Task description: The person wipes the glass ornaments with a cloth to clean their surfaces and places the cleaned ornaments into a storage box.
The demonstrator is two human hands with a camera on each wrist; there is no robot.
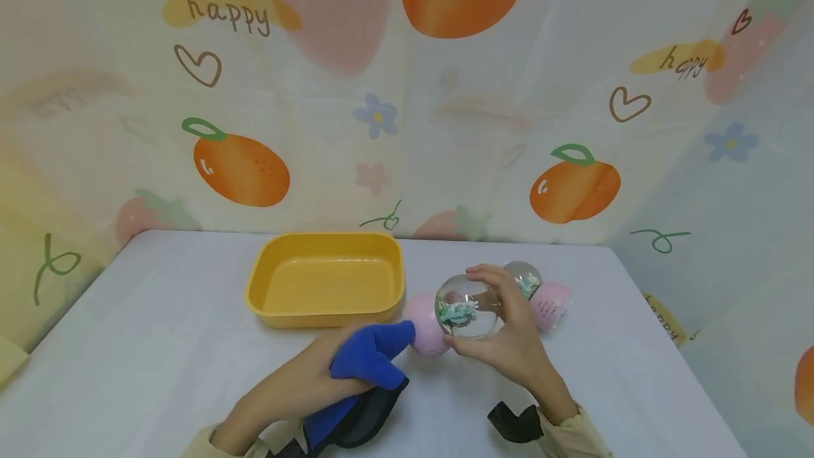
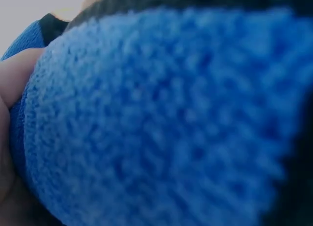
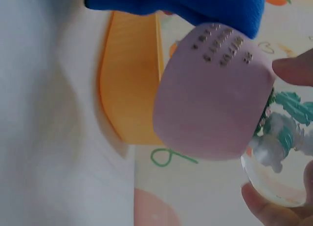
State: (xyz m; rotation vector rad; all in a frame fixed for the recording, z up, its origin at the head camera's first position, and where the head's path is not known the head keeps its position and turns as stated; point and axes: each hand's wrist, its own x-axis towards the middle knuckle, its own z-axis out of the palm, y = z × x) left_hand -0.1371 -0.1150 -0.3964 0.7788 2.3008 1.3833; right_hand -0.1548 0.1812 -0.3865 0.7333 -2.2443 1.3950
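Note:
My right hand [image 1: 518, 331] grips a snow globe [image 3: 210, 99] by its clear glass ball, thumb and fingers spread round the sphere. The globe lies tilted on its side in the air, its pink base toward the left and a green and white figure inside. Raised gold lettering shows on the base in the right wrist view. In my left hand [image 1: 311, 377] is a blue cloth [image 1: 369, 355] with black edging, pressed against the pink base. Its fuzzy blue surface fills most of the left wrist view, hiding most of that hand's fingers.
A yellow tray [image 1: 324, 318] stands on the white table [image 1: 159, 345], behind the left hand. Another pink-based snow globe [image 1: 550, 304] lies on its side behind the right hand. A fruit-patterned curtain [image 1: 445, 161] rises along the table's back edge.

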